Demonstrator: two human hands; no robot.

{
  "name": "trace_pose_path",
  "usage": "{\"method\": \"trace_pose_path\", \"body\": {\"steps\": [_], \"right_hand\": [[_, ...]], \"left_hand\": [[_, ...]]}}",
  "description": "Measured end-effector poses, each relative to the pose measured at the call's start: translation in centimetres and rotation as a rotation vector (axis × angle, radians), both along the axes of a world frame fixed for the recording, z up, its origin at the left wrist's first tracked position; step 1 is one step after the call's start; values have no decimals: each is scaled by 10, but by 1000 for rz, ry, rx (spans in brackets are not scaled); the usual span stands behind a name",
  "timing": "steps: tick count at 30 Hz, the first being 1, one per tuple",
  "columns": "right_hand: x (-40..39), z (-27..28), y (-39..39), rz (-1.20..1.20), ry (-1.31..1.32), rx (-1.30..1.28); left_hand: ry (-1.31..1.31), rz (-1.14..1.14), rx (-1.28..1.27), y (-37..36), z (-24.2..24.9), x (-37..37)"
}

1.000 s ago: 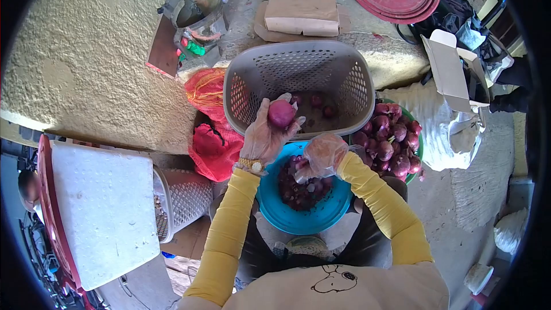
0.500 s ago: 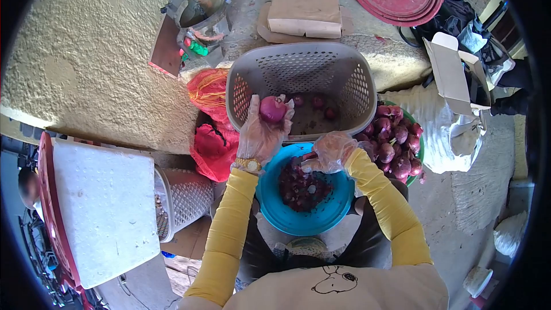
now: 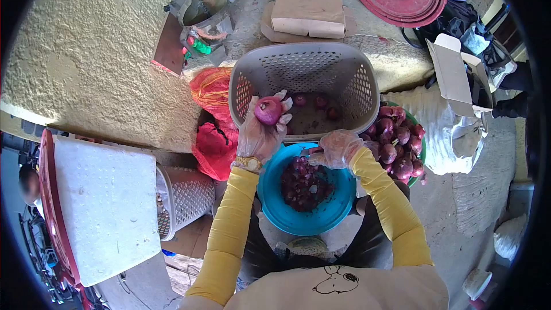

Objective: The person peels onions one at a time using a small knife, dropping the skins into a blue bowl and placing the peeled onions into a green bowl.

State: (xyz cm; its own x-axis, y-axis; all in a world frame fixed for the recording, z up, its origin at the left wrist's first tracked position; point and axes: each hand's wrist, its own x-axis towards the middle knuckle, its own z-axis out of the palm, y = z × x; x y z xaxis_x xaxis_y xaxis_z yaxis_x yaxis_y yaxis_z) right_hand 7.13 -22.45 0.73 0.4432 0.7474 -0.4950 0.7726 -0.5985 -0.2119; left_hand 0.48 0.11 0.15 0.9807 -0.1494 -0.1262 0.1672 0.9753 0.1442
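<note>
Drawn slightly left since the earlier frame, a red onion (image 3: 268, 111) sits grasped in the left hand (image 3: 257, 139), by the near-left corner of the gray basket (image 3: 298, 62). Down to its right, the right hand (image 3: 340, 150) curls above the blue basin (image 3: 305, 225); whether gripping anything, I can't tell.

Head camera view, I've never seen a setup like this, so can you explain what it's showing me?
There's no machine here: these are a person's own hands in clear plastic gloves, seen by a camera worn on the head that looks forward and down. The left hand holds a red onion by the left side of a perforated plastic basket, where a few small onions lie. The right hand is over the far rim of a blue basin containing dark scraps; whether it grips anything is unclear. To the right, a green container is heaped with onions.
</note>
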Motion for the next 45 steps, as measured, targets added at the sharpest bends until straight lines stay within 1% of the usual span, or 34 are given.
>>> {"method": "trace_pose_path", "body": {"steps": [2, 3, 5, 6, 8, 11, 15, 17, 18, 20, 23, 27, 29, 33, 36, 39, 41, 42, 44, 45], "right_hand": [[1, 0, 1, -28, 20, 5], [2, -1, 0, -28, 20, 6], [3, -5, -2, -44, 35, 14], [3, -5, -2, -45, 33, 14], [2, -5, -2, -59, 43, -19], [0, -2, 2, -29, 47, -67], [0, -5, 3, -32, 65, -87], [1, -10, 1, -6, 64, -69], [1, -8, 1, -7, 61, -68], [0, -5, 3, -10, 71, -106], [-1, 4, 7, -52, 113, -153], [-2, 1, 7, -56, 123, -159], [-2, 2, 9, -60, 122, -185], [-3, 3, 10, -60, 121, -189], [-4, 5, 11, -56, 129, -198], [-5, -5, 8, -50, 138, -188], [-6, -13, 4, -23, 109, -90], [-6, -15, 4, -25, 110, -92], [-6, -16, 5, -21, 122, -114], [-6, -14, 6, -22, 122, -113]], "left_hand": [[-122, 0, -164, 0, 2, -1], [-122, 0, -164, 0, 6, -2], [89, 172, 0, -1, 16, -5], [88, 171, 0, -1, 16, -4], [189, 271, 58, -3, 14, -1], [178, 316, 103, -5, 2, -1], [211, 329, 140, -7, -6, -1], [213, 255, 22, -7, -2, -1], [211, 254, 23, -8, 3, -1], [202, 181, -113, -9, 10, -1], [164, 154, -72, -6, -2, 0], [196, 109, -72, -8, 4, 1], [276, 196, 8, -12, 8, 3], [282, 213, 0, -8, -1, 3], [222, 172, -56, -7, -5, 2], [290, 217, -16, -10, -10, 2], [318, 287, 209, -15, -15, 1], [318, 285, 207, -14, -19, 2], [375, 210, 83, -12, -27, 2], [375, 209, 84, -13, -24, 2]]}}
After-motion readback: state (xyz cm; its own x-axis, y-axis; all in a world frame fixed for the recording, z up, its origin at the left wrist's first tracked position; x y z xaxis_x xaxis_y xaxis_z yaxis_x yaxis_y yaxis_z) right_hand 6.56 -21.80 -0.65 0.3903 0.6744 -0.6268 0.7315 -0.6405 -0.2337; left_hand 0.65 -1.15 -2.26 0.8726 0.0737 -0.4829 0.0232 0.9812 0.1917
